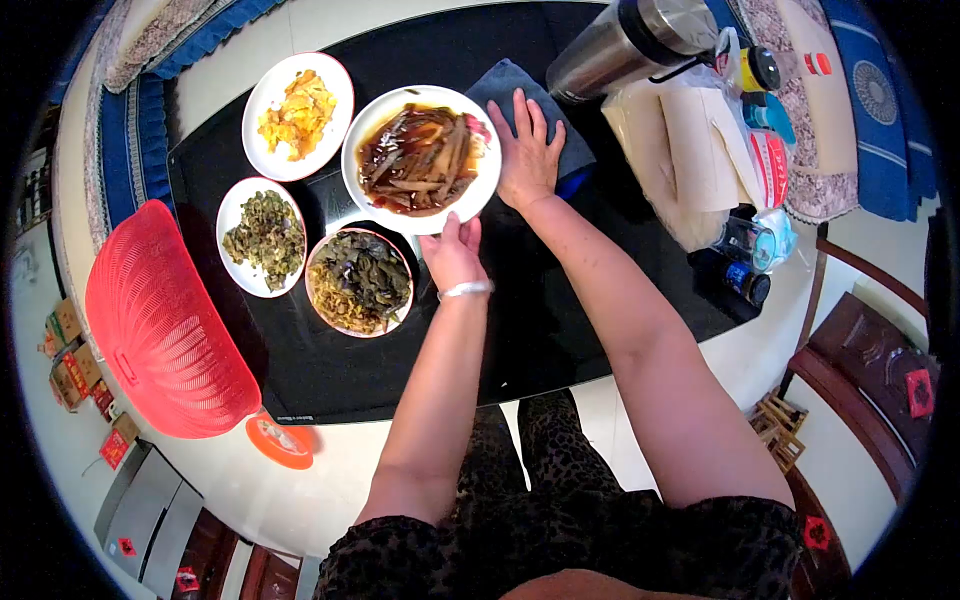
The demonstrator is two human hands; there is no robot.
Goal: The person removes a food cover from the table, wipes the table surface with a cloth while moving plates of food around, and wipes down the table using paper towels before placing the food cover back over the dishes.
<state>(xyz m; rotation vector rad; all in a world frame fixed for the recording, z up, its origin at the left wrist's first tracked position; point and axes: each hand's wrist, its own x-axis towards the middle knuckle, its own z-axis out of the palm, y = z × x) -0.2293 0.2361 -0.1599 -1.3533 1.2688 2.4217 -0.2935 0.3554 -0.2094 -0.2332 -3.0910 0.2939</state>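
My left hand (456, 258), with a silver bracelet at the wrist, grips the near rim of a white plate (351, 160). Dark brown strips of food (415, 165) lie in brown sauce on it. My right hand (530, 155) lies flat with fingers spread on a grey-blue cloth (508, 82) just right of the plate. Close by on the left are a plate of yellow food (297, 112), a plate of chopped greens (264, 235) and a plate of dark leafy food (361, 282).
A red mesh food cover (165, 320) leans at the left edge of the black table (560, 330). A steel flask (625, 50), a paper pack (680, 150) and several jars and bottles crowd the right side. An orange dish (279, 440) sits below the cover.
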